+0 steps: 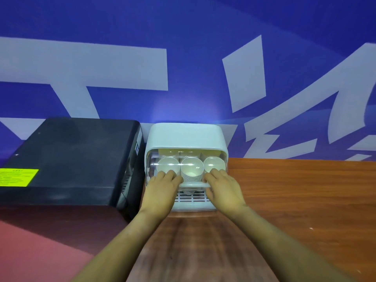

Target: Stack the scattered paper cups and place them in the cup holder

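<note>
Two hands at the front of a cup holder [186, 137] on the wooden counter [301, 192].
Left hand [162, 189] and right hand [222, 187] both curl their fingers on the holder's white front bar, either side of centre. Three stacks of paper cups [191, 166] lie inside with mouths facing out. Just left stands a black appliance [71, 157] with a yellow label [17, 177].

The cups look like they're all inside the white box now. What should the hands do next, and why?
Probably ease the clear cover down until it closes. Three stacks of paper cups already sit side by side in the cup holder, no loose cups show on the wooden table, and the left hand and right hand both rest on the cover's front edge.
</note>
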`<state>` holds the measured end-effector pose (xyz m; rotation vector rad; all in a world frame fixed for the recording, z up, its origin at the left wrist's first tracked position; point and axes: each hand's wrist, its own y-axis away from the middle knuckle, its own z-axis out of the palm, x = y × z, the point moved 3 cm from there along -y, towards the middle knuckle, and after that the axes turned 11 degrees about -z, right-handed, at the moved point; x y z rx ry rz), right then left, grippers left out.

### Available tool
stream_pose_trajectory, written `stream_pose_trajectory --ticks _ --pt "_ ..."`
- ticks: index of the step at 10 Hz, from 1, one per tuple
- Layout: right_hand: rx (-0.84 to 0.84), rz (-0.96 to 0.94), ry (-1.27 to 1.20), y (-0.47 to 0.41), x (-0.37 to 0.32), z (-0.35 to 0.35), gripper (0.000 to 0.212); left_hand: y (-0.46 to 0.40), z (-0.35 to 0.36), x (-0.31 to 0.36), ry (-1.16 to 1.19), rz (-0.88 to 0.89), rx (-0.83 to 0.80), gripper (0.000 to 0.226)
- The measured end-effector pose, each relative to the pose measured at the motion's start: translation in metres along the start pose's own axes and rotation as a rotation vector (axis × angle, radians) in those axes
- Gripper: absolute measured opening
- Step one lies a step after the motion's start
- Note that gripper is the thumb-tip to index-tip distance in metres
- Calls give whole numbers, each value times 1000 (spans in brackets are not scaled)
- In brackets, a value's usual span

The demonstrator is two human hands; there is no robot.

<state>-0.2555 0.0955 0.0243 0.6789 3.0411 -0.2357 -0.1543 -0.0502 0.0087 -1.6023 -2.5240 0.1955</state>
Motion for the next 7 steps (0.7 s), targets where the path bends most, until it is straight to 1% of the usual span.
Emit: stream_pose_trajectory --ticks 1,2,3,4,5,6,7 --pt "-77 16 8 10 -6 17 37 15 16 2 31 13 -39 40" --pt "-118 -4 -1 19 -9 38 41 27 33 4 27 10 -125 45" --pt "-136 35 0 21 -10 51 43 34 46 5 3 -13 -177 49" --pt "-151 46 -79 23 -12 51 23 37 41 6 6 -36 -205 38" --pt "-254 61 -115 23 -12 42 27 36 33 6 15 -58 -274 30" --pt "-290 49 -207 24 -14 24 30 29 13 8 35 -62 -288 29" --pt "-344 10 -230 22 -9 0 25 13 -15 11 34 -46 -309 29"
